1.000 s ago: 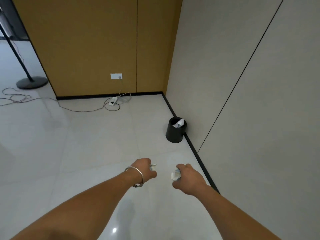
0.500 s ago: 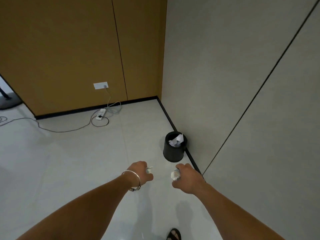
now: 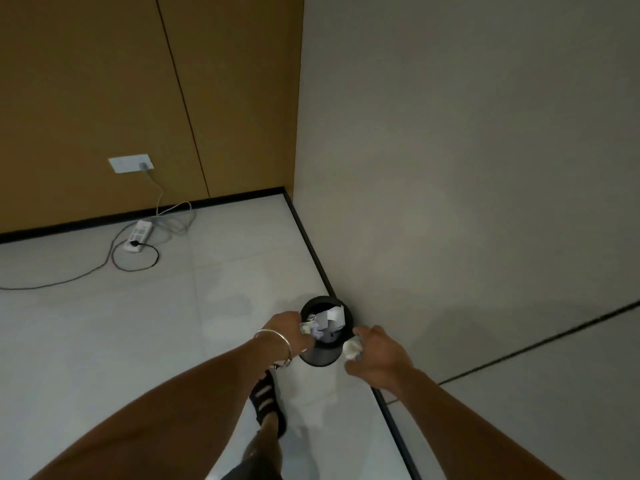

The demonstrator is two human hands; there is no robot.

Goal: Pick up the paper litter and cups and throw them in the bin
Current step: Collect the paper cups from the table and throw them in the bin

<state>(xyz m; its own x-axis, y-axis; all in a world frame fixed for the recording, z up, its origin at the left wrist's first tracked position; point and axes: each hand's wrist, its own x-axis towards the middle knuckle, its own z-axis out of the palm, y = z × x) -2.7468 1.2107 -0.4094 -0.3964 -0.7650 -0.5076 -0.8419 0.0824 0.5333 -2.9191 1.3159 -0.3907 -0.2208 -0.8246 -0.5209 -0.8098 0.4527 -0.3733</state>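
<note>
A small black bin (image 3: pixel 320 356) stands on the floor against the grey wall, with white crumpled paper (image 3: pixel 330 317) inside. My left hand (image 3: pixel 289 329), with a bangle on its wrist, grips a small scrap of paper (image 3: pixel 306 328) at the bin's left rim. My right hand (image 3: pixel 375 353) holds a crumpled white paper ball (image 3: pixel 352 348) just right of the bin's rim.
A white power strip (image 3: pixel 139 235) with cables lies on the pale tiled floor near the wooden wall, below a wall socket (image 3: pixel 131 163). My sandalled foot (image 3: pixel 268 401) is just in front of the bin. The grey wall runs along the right.
I have walked up to the bin. Both hands, still holding their paper, are now at the bin's rim instead of well short of it.
</note>
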